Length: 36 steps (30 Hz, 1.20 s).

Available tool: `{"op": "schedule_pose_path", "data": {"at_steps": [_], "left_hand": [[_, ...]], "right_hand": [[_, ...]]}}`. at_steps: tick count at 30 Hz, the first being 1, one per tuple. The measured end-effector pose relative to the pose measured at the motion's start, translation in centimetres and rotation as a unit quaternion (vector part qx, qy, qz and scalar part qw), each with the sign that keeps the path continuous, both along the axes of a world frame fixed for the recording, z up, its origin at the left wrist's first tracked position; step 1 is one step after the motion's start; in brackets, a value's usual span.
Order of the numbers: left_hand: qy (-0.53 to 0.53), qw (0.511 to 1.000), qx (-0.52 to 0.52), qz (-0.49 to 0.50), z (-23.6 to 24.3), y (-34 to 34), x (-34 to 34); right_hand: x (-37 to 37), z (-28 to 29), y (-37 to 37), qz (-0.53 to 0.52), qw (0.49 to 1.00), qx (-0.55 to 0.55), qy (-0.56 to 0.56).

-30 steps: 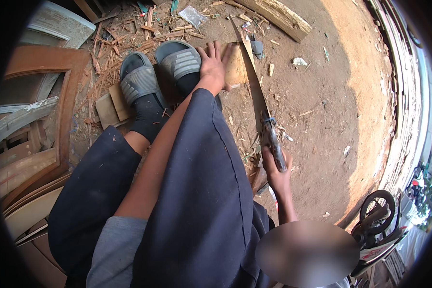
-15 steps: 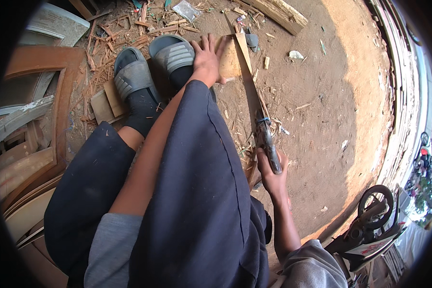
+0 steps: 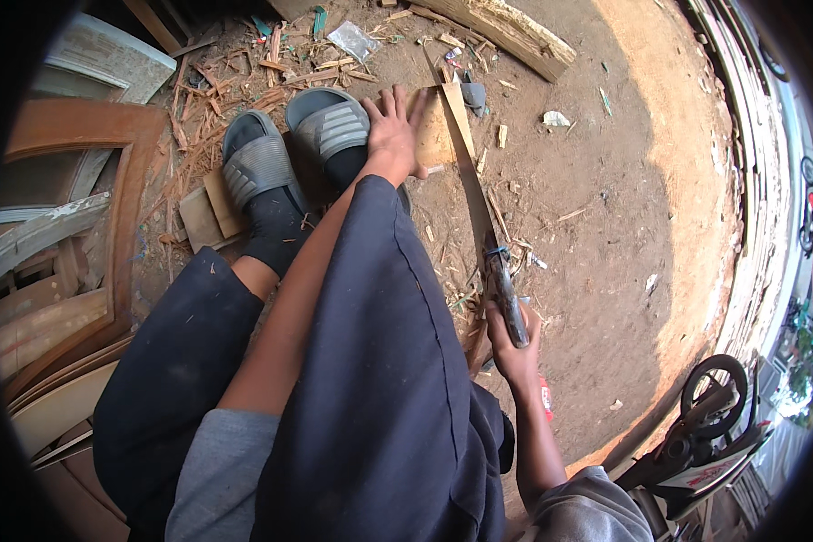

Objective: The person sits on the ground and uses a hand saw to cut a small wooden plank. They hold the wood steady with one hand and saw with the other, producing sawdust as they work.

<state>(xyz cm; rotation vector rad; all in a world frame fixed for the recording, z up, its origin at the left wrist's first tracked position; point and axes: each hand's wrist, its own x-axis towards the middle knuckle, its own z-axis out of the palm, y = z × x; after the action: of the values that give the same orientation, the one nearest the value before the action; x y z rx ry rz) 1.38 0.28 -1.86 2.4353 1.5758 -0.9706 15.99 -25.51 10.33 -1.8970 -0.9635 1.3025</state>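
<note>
My left hand [image 3: 391, 135] is spread with fingers apart on a pale wooden board [image 3: 438, 126] on the ground, beside my sandal [image 3: 325, 126]. My right hand [image 3: 515, 334] grips the dark handle of a handsaw [image 3: 506, 289], which has blue binding where it meets the long blade. The blade lies across the board's right part, pointing away from me, with its far tip beyond the board. My other sandal [image 3: 257, 163] is further left, near small board scraps [image 3: 203, 212]. My dark-clothed right leg hides part of my left forearm.
Old wooden frames [image 3: 108, 144] are piled at the left. A thick timber [image 3: 506, 36] lies beyond the board among wood shavings [image 3: 203, 99]. Stacked long boards [image 3: 745, 226] line the right side, and a partly seen vehicle [image 3: 714, 415] with a wheel stands at lower right.
The saw and my right hand have shifted slightly back toward me relative to the board. My left hand stays on the board. The whole view has shifted a little.
</note>
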Motion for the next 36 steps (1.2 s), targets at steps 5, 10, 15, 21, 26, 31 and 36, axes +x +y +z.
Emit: {"op": "schedule_pose_path", "data": {"at_steps": [5,10,15,21,26,31,36], "left_hand": [[-0.007,1.0,-0.002,-0.01,0.8,-0.4,0.0],[0.026,0.999,-0.02,-0.011,0.1,0.2,0.1],[-0.005,1.0,0.017,-0.009,0.3,0.2,0.1],[-0.017,1.0,0.004,-0.005,-0.3,-0.2,-0.2],[-0.157,0.985,-0.037,0.062,1.6,0.9,-2.0],[-0.635,0.734,-0.068,0.232,15.6,5.0,-5.8],[-0.745,0.638,-0.131,-0.146,32.5,-2.6,-7.3]], "right_hand": [[-1.7,-2.2,6.9,-0.008,1.0,0.012,0.019],[-1.0,-1.4,4.7,-0.014,0.999,0.008,0.032],[0.3,-0.3,1.6,-0.028,0.999,-0.014,0.043],[-1.2,-2.9,8.6,-0.038,0.997,0.006,0.066],[-0.8,0.0,4.2,-0.006,0.998,0.009,0.063],[0.7,-2.1,5.6,-0.027,0.998,-0.001,0.053],[0.1,-3.0,8.4,-0.014,0.998,0.023,0.062]]}}
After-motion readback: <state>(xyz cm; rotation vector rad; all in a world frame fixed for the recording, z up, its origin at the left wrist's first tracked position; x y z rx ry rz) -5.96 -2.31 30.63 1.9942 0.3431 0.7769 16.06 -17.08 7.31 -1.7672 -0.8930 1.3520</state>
